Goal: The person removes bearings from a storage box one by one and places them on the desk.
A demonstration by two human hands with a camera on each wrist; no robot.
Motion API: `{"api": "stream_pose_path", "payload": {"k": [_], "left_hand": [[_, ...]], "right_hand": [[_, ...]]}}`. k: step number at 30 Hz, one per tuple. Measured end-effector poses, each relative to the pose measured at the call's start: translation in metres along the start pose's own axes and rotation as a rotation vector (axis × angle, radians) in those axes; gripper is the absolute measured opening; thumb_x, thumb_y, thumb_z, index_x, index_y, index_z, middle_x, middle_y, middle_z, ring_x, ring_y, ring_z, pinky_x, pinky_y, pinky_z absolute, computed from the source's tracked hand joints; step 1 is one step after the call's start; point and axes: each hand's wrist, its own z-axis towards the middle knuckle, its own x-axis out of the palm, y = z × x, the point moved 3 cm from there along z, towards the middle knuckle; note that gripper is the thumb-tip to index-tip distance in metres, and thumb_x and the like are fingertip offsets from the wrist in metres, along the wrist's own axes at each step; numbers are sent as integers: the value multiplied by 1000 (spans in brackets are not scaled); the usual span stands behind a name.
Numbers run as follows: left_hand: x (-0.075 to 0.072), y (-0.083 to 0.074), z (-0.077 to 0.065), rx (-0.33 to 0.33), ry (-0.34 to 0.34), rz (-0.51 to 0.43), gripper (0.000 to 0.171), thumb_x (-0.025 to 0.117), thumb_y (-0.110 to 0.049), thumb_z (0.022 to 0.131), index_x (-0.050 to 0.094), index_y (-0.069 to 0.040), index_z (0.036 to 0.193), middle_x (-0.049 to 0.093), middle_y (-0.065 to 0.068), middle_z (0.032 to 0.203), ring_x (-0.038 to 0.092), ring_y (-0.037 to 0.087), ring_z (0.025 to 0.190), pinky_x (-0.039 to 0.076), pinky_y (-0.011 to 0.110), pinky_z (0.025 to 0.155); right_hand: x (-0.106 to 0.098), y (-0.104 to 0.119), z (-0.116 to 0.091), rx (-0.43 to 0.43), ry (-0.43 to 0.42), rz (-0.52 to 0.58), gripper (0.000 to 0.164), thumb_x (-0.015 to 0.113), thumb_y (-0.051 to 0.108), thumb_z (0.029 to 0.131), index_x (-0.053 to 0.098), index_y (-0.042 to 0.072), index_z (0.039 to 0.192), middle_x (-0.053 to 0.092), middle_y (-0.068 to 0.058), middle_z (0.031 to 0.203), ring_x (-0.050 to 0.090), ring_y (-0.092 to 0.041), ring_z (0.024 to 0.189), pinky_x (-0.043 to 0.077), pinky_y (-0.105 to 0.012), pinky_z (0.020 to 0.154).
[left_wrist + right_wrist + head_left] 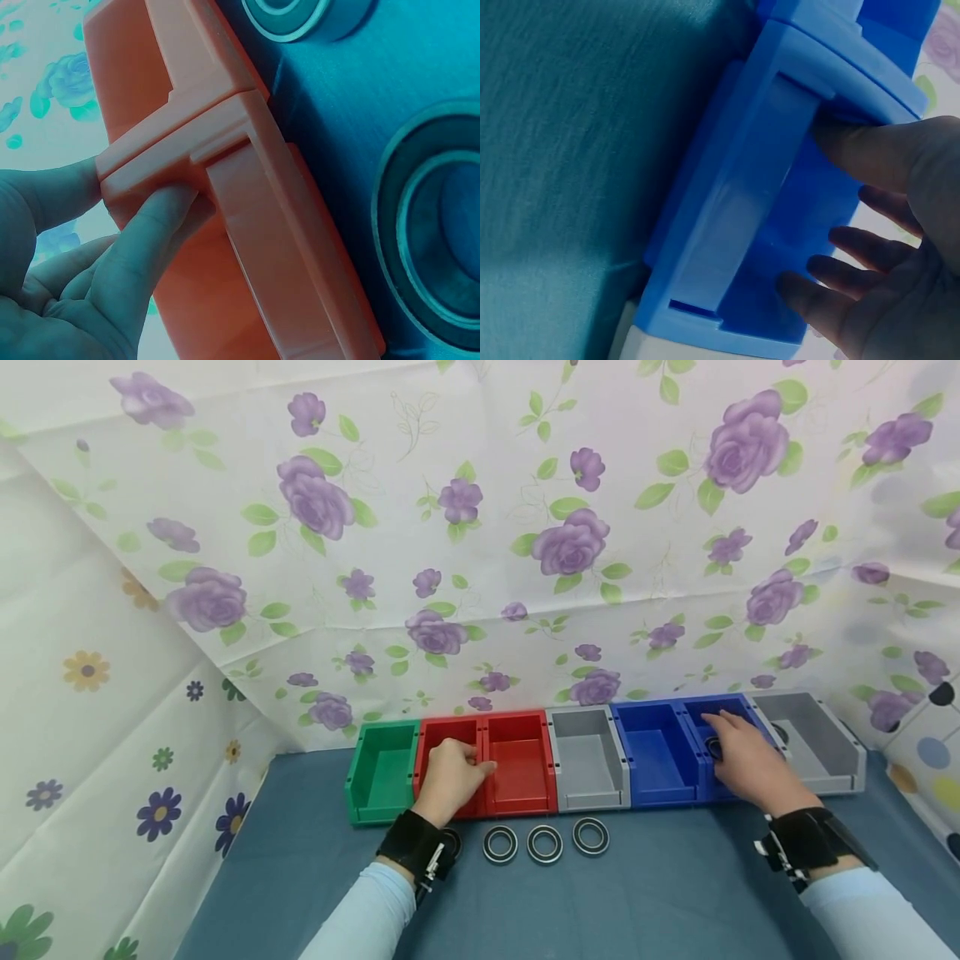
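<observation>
My left hand (450,774) is at the wall between two red bins. In the left wrist view its thumb and forefinger lie on opposite sides of that red bin wall (150,150), pinching it. My right hand (750,762) reaches into the right blue bin (722,704). Seen from the right wrist, the thumb is at the blue side wall (847,75) and the other fingers are spread over the bin. A dark ring-shaped bearing (712,747) shows beside the right fingers in the head view; whether they touch it I cannot tell.
Several ball bearings, such as this one (544,845), lie on the blue-grey cloth before the bins; one is partly under the left wrist. A green bin (384,817) ends the row at left. Another bearing (780,734) is in the right grey bin (825,752). Flowered cloth hangs behind.
</observation>
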Motion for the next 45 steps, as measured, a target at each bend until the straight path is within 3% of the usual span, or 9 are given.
{"api": "stream_pose_path", "payload": {"k": [14,30,36,45], "left_hand": [[1,2,1,-11,1,9,43,75,-31,78,67,-4,111,65,9,103,58,18,82,48,23,60],[1,1,1,-4,2,3,41,75,-30,78,67,-4,109,65,9,101,58,16,78,48,23,57],[1,0,1,-3,-3,10,43,75,-31,78,67,-4,111,64,9,104,58,18,83,48,22,59],[0,1,0,1,-2,-3,42,75,-30,78,67,-4,110,65,10,103,58,16,77,47,23,56]], "right_hand": [[21,-16,5,82,118,21,63,55,-1,81,30,-9,139,24,-40,135,24,-54,121,24,-64,95],[22,-19,7,56,117,18,53,57,1,78,42,-14,127,41,-39,121,37,-52,113,31,-61,93],[20,-19,5,70,123,19,52,59,0,77,44,-15,125,43,-38,119,39,-51,111,32,-61,91],[20,-20,6,51,122,6,45,61,2,77,50,-15,116,49,-36,112,44,-50,106,36,-61,87]]}}
